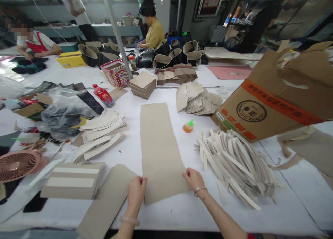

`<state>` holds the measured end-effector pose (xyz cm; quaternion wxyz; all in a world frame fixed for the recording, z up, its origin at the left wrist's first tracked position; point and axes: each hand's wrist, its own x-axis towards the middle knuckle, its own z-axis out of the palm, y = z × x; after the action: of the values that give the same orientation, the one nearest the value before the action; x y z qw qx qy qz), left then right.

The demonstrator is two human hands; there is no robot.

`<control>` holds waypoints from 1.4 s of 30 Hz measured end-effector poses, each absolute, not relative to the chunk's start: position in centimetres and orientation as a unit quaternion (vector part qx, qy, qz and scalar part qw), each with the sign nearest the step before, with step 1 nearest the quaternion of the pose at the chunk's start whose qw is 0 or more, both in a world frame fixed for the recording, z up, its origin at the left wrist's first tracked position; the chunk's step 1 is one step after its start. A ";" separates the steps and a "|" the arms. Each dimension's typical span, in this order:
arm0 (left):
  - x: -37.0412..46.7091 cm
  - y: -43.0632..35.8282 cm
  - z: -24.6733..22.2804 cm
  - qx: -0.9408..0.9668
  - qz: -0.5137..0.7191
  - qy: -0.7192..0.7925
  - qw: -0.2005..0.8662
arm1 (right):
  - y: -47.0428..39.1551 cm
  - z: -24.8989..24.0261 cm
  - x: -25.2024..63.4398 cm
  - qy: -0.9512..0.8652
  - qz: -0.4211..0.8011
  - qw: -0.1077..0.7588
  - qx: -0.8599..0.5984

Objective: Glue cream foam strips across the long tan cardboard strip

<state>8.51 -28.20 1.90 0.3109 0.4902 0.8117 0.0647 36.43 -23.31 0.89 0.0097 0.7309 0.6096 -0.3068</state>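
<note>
A long beige sheet (161, 148), perhaps cardboard, lies lengthwise before me on the white table. My left hand (137, 188) pinches its left edge close to the near end. On the opposite edge, my right hand (194, 179) grips with thumb and fingers together; a bracelet circles that wrist. A second beige sheet (109, 194) with a rounded end lies beside my left hand, its lower end at the table's front. Further left sits a stack of beige pieces (71, 185) with white strips on top. Right of my right hand is a heap of pale strips (234, 162).
A small bottle with a green tip (188, 127) stands beyond the strips. A large cardboard box (273, 96) leans at the right. Curved pieces (104, 124), a red-labelled bottle (103, 95) and a pink fan (20, 165) occupy the left. Co-workers are at the far side.
</note>
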 end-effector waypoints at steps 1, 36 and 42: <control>8.5 -28.2 2.0 0.490 0.066 0.812 0.310 | -23.3 0.9 36.4 0.612 -0.305 0.012 0.730; -2.4 -36.1 3.8 0.589 0.083 0.781 0.190 | -23.2 5.6 13.4 0.615 -0.570 -0.069 0.540; -3.7 -37.1 4.3 0.580 0.155 0.767 0.226 | -23.3 6.9 8.7 0.516 -0.689 -0.034 0.508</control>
<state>-3.74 -37.08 4.34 0.2256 0.5802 0.7672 0.1545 8.72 -23.31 6.88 -0.0335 0.5081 0.5160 -0.6888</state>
